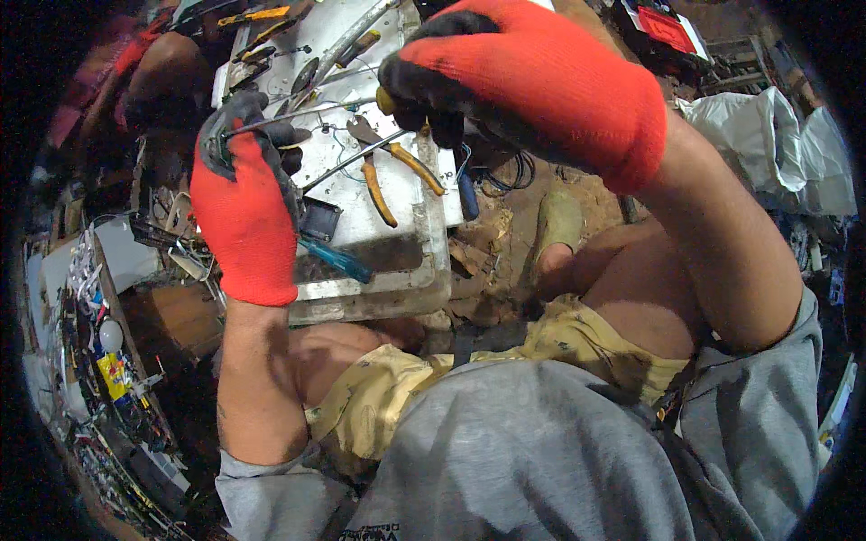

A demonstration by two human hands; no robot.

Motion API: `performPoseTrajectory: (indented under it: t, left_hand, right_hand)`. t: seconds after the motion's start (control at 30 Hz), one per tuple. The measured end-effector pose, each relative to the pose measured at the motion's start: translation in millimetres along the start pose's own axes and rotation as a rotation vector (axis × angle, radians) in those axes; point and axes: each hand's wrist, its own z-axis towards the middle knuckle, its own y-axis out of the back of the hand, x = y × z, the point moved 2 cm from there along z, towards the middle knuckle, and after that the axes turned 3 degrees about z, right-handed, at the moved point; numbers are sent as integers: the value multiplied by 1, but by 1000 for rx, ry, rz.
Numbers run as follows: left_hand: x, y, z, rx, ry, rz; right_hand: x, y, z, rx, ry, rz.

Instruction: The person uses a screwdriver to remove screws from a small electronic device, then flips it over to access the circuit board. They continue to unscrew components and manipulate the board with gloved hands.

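My right hand [541,95], in a red glove with dark fingertips, is closed around a screwdriver with a yellowish handle [386,100]. Its thin shaft [311,114] runs left to my left hand [244,203], also in a red glove. There the fingers are bent around a small dark part that I cannot make out. Below the shaft, diagonal-cutting pliers [394,169] with yellow-orange handles lie spread on a white panel [436,284]. A second metal rod [356,160] slants beside them. Near my left wrist are a small black square part [320,218] and a blue-handled screwdriver [336,260].
More hand tools [358,49] lie at the panel's far end. On the left is a heap of cables and scrap parts [113,361]. A white plastic sack [753,135] stands at right, below a red item [666,30]. Another person's knee [167,77] shows at far left.
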Motion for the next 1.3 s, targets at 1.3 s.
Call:
performPoseTrajectory:
  t: [1.3]
  left_hand:
    - [16,-8,-12,8,9,75]
  right_hand:
    - [54,23,6,131,-744,201]
